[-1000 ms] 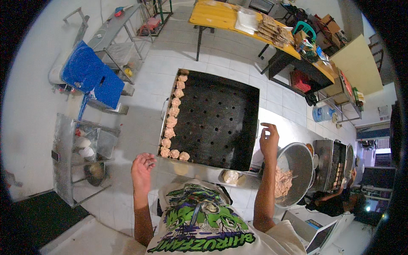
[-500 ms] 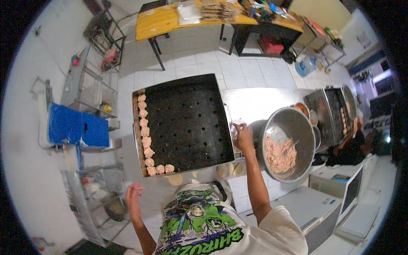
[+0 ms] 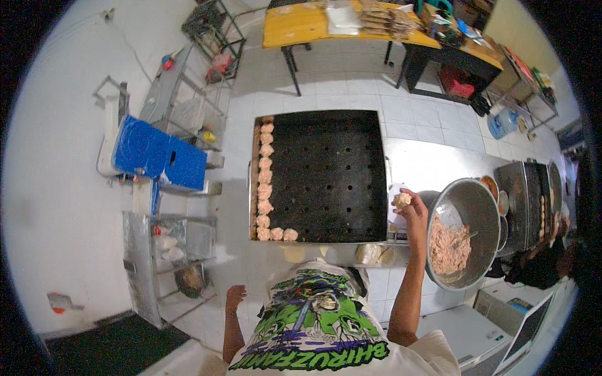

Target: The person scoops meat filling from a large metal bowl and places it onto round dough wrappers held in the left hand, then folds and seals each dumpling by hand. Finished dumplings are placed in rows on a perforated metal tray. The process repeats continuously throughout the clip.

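Note:
My right hand is closed on a small pale dumpling, held up above a white plate-like thing beside the tray. A square black tray with rows of holes lies before me. Pink meat dumplings line its left edge, and a few more sit along the near left corner. Right of my hand stands a deep metal bowl with pink minced filling in it. Empty, with fingers apart, my left hand hangs low at my left side.
Wrapped pale rounds lie by the tray's near right corner. Another tray stands at the far right, near another person's hand. A yellow table with packets is at the back; a blue-topped machine stands left.
My right hand has come up from beside the tray's right edge with the dumpling. The view has swung, shifting the scene to the right. My left hand is lower.

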A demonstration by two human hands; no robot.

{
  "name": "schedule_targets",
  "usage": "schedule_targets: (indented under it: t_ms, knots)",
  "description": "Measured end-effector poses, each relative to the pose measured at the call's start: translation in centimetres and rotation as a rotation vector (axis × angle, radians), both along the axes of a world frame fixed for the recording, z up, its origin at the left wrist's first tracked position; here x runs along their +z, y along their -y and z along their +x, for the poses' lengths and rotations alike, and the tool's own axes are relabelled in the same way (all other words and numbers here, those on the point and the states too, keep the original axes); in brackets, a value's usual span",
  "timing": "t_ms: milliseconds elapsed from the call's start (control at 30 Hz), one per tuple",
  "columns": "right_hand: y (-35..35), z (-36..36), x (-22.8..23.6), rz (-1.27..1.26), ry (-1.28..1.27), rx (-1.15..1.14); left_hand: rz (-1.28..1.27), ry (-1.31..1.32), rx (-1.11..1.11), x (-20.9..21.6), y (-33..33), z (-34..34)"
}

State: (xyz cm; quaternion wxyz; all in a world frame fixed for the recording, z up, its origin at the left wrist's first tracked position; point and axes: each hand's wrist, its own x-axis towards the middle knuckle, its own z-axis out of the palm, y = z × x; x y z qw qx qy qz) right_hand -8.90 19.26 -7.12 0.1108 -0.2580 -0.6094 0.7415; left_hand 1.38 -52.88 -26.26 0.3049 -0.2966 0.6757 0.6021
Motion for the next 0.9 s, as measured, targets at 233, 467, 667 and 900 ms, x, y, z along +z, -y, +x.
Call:
schedule_targets:
  t_ms: [233, 467, 667, 900]
  knots:
    - [11.2, -6.1, 2.1, -0.031, 0.042, 0.844, 0.023, 0.274, -0.083, -3.9, -3.3, 5.9]
    - [16.3, -8.7, -0.7, 0.677, 0.114, 1.239, -0.003, 0.055, 0.030, -0.4, -11.4, 4.0]
    - [17.4, -9.9, -1.3, 0.687, -0.096, 1.257, -0.015, 0.063, 0.047, -1.8, -9.4, 5.6]
    - [17.8, -10.2, -0.8, 0.816, -0.005, 1.318, 0.014, 0.122, 0.117, -6.0, -6.3, 8.9]
